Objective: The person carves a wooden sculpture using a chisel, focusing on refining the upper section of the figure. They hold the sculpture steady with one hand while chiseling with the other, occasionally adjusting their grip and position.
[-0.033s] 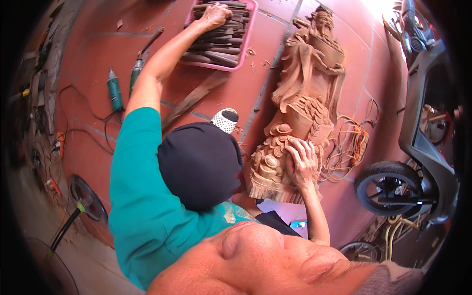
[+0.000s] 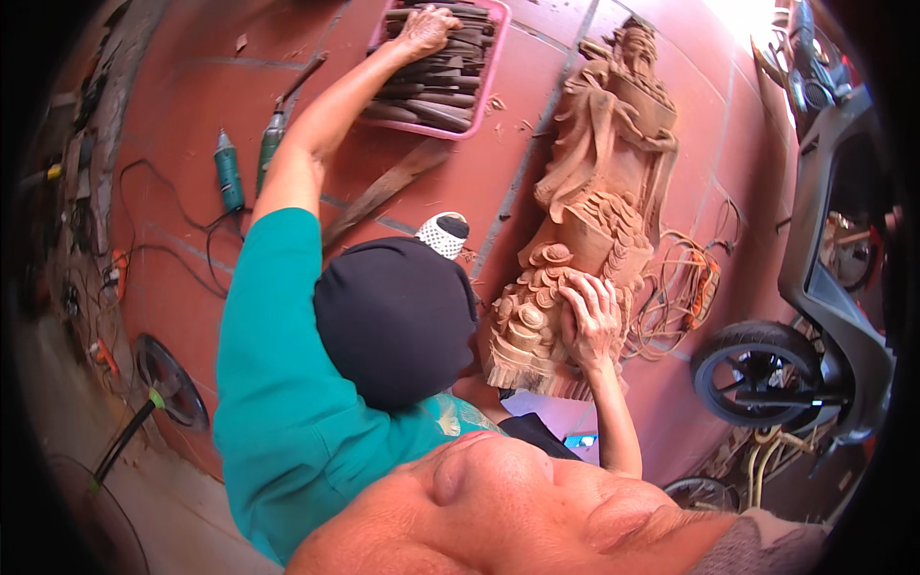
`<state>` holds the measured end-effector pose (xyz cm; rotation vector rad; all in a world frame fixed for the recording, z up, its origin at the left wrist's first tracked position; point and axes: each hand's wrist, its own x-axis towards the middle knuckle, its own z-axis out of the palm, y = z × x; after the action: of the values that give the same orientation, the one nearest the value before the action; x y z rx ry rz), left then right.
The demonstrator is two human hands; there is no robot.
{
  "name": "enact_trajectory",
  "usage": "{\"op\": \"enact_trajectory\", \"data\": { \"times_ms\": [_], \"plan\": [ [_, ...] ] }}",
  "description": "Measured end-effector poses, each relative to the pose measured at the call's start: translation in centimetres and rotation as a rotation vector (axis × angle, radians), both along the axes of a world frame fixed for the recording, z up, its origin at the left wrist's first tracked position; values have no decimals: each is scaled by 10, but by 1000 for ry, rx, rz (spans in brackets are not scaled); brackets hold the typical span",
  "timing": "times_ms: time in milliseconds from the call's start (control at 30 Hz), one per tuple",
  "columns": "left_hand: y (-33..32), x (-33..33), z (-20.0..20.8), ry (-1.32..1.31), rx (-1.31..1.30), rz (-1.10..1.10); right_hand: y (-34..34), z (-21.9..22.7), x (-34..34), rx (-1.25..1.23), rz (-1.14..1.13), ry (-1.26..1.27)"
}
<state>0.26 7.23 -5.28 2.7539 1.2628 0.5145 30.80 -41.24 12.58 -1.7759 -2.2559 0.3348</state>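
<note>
My left hand (image 2: 426, 34) reaches into a pink plastic tray (image 2: 500, 57) packed with long dark carving tools (image 2: 431, 86). Its fingers bend down onto the tools a little apart, and I see nothing gripped in them. A carved wooden statue (image 2: 604, 144) of a bearded, robed figure lies on its back at my right, head away from me. On the lower end of the statue, among carved round shapes, my right hand (image 2: 592, 321) rests open with its fingers slightly bent.
Left of the tray lie two green power tools (image 2: 228, 174) with black cords. A flat wooden board (image 2: 383, 192) lies below the tray. Orange cable (image 2: 671, 297) coils right of the statue. A parked motorbike (image 2: 762, 374) bounds the right side. Wood chips dot the red tiles.
</note>
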Motion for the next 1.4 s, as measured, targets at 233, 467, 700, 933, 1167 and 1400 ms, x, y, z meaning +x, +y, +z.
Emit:
{"op": "enact_trajectory", "data": {
  "times_ms": [233, 467, 700, 933, 1167, 1400],
  "plan": [
    [-93, -61, 18, -460, 103, 396, -1, 8, -6, -11, 5, -35],
    [-311, -119, 3, -401, -150, 269, 3, 1, -10, 45, 32, -10],
    [-441, -142, -21, -220, -613, 208, -1, 8, -15, 107, 41, -35],
    [-426, -139, -23, -221, -579, 124, -8, -1, -12, 174, 88, -73],
    [-391, -161, -6, -286, -251, 217, -10, 18, -4, 87, 203, -213],
    [-372, -173, -13, -197, -318, 196, -40, 37, 58, 30, 165, -394]
  ]
}}
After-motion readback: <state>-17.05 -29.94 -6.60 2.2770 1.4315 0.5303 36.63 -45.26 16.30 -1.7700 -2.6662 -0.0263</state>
